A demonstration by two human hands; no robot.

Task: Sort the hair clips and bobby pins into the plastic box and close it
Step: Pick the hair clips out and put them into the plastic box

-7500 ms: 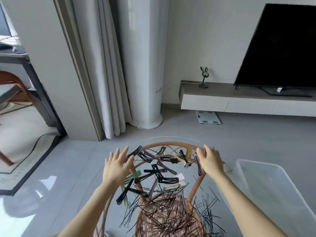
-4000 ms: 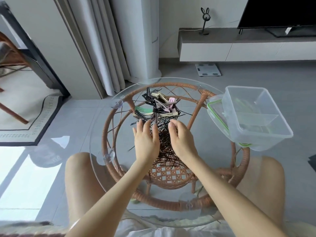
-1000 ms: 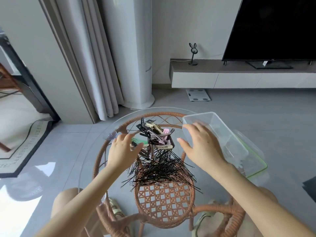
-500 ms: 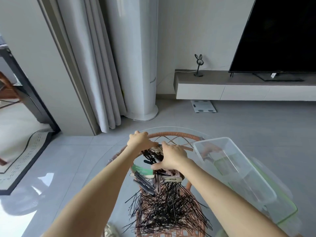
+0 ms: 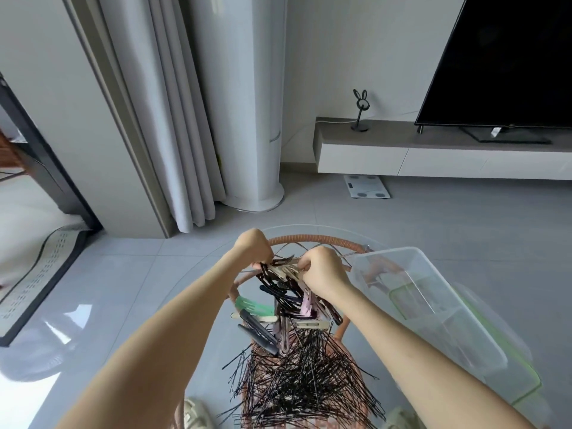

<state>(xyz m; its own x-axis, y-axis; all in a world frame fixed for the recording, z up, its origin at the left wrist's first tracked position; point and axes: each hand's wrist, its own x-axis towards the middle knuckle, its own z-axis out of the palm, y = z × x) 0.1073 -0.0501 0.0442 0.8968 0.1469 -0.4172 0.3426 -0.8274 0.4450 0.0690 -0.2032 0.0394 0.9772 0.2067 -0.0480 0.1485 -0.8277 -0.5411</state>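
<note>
Both hands now lifted — left hand [image 5: 252, 247] and right hand [image 5: 323, 272] bunching hair clips [image 5: 283, 270].

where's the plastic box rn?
Head view, person's right: the clear plastic box sits on the glass table, just right of the right hand and the hair clips, resting on its green-rimmed lid.

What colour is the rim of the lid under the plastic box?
Green rim, clearest in the head view.

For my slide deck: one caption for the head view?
Both hands, left and right, gather hair clips above the bobby pins, clear plastic box alongside.
</note>
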